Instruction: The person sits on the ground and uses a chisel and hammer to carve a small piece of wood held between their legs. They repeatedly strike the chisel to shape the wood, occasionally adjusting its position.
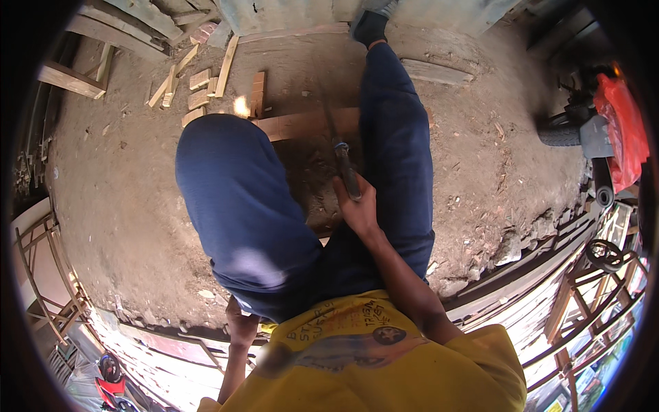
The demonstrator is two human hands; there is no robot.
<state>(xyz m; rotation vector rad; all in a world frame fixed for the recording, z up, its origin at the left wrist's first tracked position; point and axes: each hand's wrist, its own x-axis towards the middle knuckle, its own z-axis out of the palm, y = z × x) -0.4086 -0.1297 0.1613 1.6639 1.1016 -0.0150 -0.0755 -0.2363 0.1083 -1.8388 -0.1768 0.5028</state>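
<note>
In my right hand (358,206) is a long knife (345,165) with a dark handle and a blue band where the blade begins. Its narrow, dark blade points away from me between my knees and blurs toward the tip. My fingers are closed round the handle. A reddish-brown wooden plank (309,125) lies across the ground beyond the blade, running from one leg to the other. My left hand (241,324) hangs low beside my left thigh, partly covered by the trouser leg; its fingers are too hidden to read.
Several cut wood pieces (199,89) lie beyond my left knee, with a short upright-lying block (258,95) beside them. A loose board (437,71) rests past my right foot. At the right are a red plastic bag (618,130) and a tyre (559,136).
</note>
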